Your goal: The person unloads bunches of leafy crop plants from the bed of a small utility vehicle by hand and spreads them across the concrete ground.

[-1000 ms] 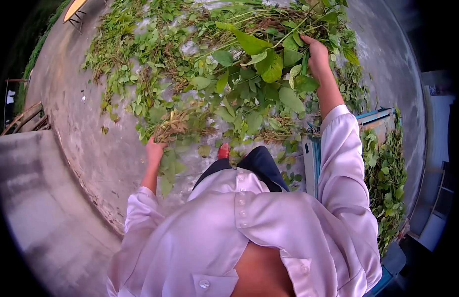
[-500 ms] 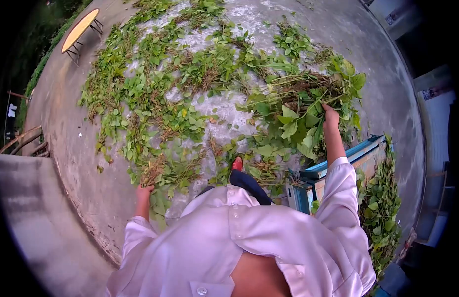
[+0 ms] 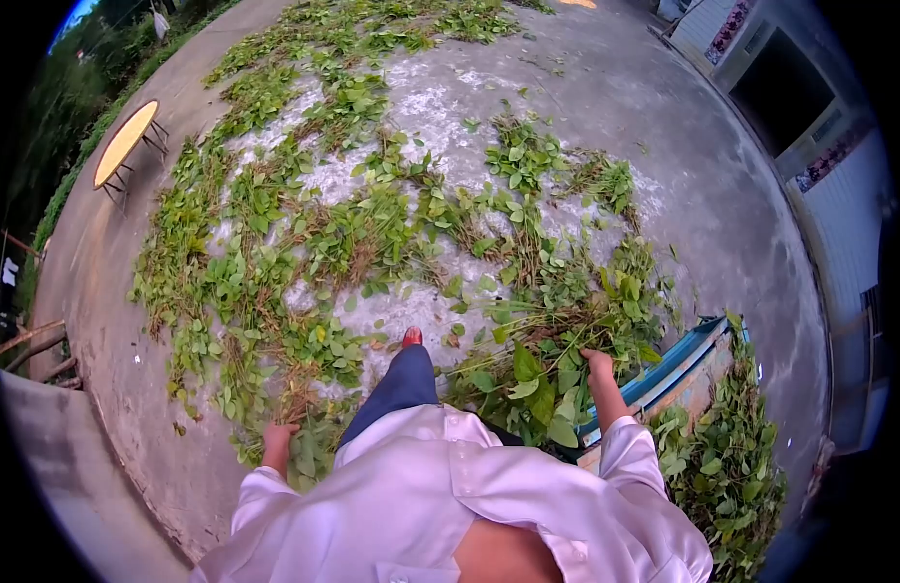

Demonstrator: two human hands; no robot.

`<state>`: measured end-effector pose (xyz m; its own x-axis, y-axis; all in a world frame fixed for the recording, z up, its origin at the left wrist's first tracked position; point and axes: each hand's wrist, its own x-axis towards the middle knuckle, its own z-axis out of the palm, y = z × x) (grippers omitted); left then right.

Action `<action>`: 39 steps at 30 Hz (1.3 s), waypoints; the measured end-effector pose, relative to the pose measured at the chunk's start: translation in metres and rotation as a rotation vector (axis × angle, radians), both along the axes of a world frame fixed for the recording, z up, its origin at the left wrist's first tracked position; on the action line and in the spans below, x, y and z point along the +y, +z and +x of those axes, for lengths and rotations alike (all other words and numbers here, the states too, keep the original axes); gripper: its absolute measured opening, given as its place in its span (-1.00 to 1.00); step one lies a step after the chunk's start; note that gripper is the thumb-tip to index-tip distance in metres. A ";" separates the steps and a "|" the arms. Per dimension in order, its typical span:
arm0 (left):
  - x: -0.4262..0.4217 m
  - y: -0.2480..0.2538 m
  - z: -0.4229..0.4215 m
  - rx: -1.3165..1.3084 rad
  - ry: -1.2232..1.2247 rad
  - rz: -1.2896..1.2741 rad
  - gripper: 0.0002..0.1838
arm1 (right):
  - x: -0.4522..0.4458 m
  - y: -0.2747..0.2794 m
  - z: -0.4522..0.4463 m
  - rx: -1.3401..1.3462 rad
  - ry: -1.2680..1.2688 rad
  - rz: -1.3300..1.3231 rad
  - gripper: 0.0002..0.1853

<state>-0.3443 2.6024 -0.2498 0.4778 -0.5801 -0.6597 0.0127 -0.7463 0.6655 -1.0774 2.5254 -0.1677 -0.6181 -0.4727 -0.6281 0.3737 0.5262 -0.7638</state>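
My right hand [image 3: 599, 371] is closed round a big bundle of leafy bean plants [image 3: 539, 387], held low at the right, its broad leaves hanging beside my leg. At lower left, my left hand [image 3: 279, 439] grips a smaller bunch of plants with brown roots [image 3: 298, 396]; its leaves droop below the fingers. More uprooted green plants [image 3: 357, 238] lie spread over the concrete ahead of me. Right of my right arm stands a blue-edged wooden box or machine [image 3: 678, 379], partly hidden by the arm and foliage.
A heap of plants [image 3: 727, 476] lies beyond the blue-edged box at lower right. At upper left stands a round yellow-topped table [image 3: 129, 144] on thin legs. A low wall [image 3: 76, 466] runs along the left, with wooden poles [image 3: 47, 355] at its end. A building [image 3: 790, 97] borders the right.
I have stepped forward, one red shoe now further ahead. The right-hand bundle has been lowered and shifted closer to my body. Both hands keep hold of their plants.
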 end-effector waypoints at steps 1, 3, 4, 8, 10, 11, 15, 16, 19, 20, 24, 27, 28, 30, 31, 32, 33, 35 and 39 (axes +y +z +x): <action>-0.022 -0.008 -0.007 0.024 -0.044 0.000 -0.52 | -0.015 0.013 0.004 0.018 -0.005 0.039 -0.80; -0.064 -0.017 -0.025 -0.021 -0.041 0.034 -0.54 | -0.051 -0.023 -0.020 -0.007 0.034 0.003 -0.81; -0.087 -0.020 -0.034 -0.044 -0.039 0.054 -0.55 | -0.080 -0.035 -0.027 0.029 0.072 0.021 -0.82; -0.183 -0.042 -0.067 0.119 -0.054 0.007 -0.59 | -0.241 -0.008 -0.025 0.111 0.171 0.073 -0.82; -0.240 -0.055 -0.081 0.106 -0.094 -0.025 -0.61 | -0.353 0.019 -0.018 0.130 0.208 0.031 -0.82; -0.276 -0.057 -0.090 0.151 -0.070 -0.020 -0.61 | -0.422 0.023 -0.023 0.177 0.248 -0.002 -0.82; -0.398 -0.013 -0.139 0.174 -0.076 -0.023 -0.59 | -0.675 0.178 0.011 0.148 0.418 -0.342 -0.82; -0.431 -0.005 -0.148 0.185 -0.064 -0.038 -0.59 | -0.729 0.207 0.008 0.303 0.489 -0.404 -0.73; -0.505 0.025 -0.178 0.232 -0.088 -0.118 -0.55 | -0.812 0.309 -0.001 1.134 0.427 -0.139 -0.64; -0.527 0.037 -0.184 0.244 -0.108 -0.152 -0.53 | -0.830 0.317 -0.020 0.982 0.409 -0.284 -0.66; -0.570 0.078 -0.217 0.193 -0.056 -0.144 -0.63 | -0.847 0.310 -0.074 0.561 0.334 -0.567 -0.73; -0.581 0.079 -0.232 0.201 -0.009 -0.137 -0.64 | -0.830 0.240 -0.116 0.482 0.314 -0.459 -0.77; -0.579 0.044 -0.220 0.152 -0.017 -0.130 -0.62 | -0.821 0.208 -0.131 0.466 0.312 -0.402 -0.79; -0.578 0.020 -0.218 0.134 -0.009 -0.074 -0.60 | -0.795 0.137 -0.162 0.440 0.315 -0.272 -0.82; -0.581 0.015 -0.219 0.125 -0.005 -0.052 -0.58 | -0.779 0.101 -0.177 0.430 0.325 -0.209 -0.83; -0.583 0.010 -0.220 0.085 -0.035 -0.041 -0.58 | -0.761 0.064 -0.190 0.421 0.342 -0.146 -0.85; -0.584 0.008 -0.223 0.044 -0.064 -0.029 -0.58 | -0.741 0.028 -0.201 0.415 0.360 -0.083 -0.86; -0.584 0.010 -0.230 -0.050 -0.135 0.026 -0.57 | -0.694 0.001 -0.194 0.496 0.495 0.113 -0.85; -0.588 -0.001 -0.241 -0.192 -0.204 0.086 -0.54 | -0.606 -0.099 -0.247 1.266 1.517 0.645 -0.81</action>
